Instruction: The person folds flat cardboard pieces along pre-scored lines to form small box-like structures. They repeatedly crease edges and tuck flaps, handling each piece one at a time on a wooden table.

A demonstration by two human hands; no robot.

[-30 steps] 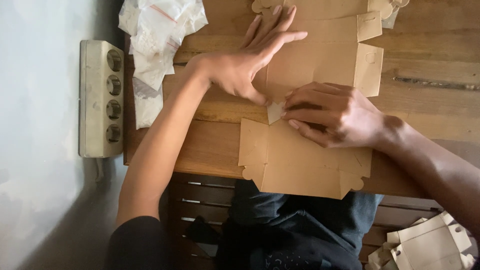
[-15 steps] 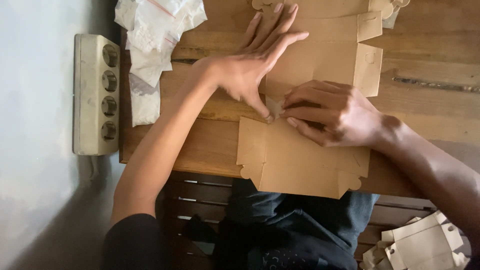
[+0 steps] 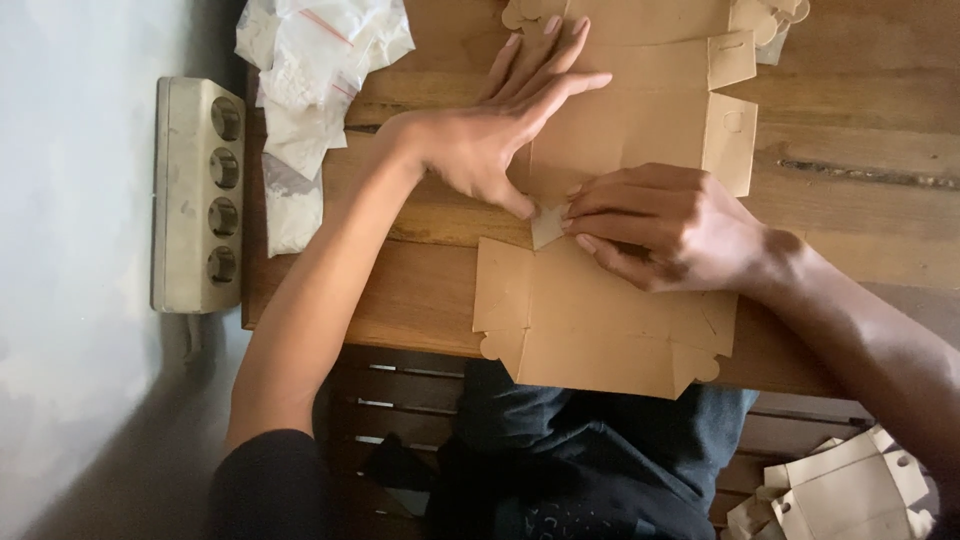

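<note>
A flat brown cardboard box blank [image 3: 600, 330] lies unfolded on the wooden table [image 3: 420, 290], its near edge hanging over the table's front. My left hand [image 3: 480, 140] lies palm down on the blank's far half with fingers spread, and its thumb tip touches a small pale flap [image 3: 547, 226] at the middle fold. My right hand [image 3: 665, 228] rests on the blank with fingers curled. Its fingertips pinch the same flap from the right. Both hands meet at the fold.
Several clear bags of white powder [image 3: 305, 70] lie at the table's far left corner. A white power strip [image 3: 195, 195] sits on the pale wall at the left. Folded pale boxes [image 3: 835, 485] lie at the lower right. More brown cardboard [image 3: 760, 15] sits at the top edge.
My left thumb slid down to the flap half a second ago and has drawn back slightly. My right hand stays at the fold. The view shifted a little.
</note>
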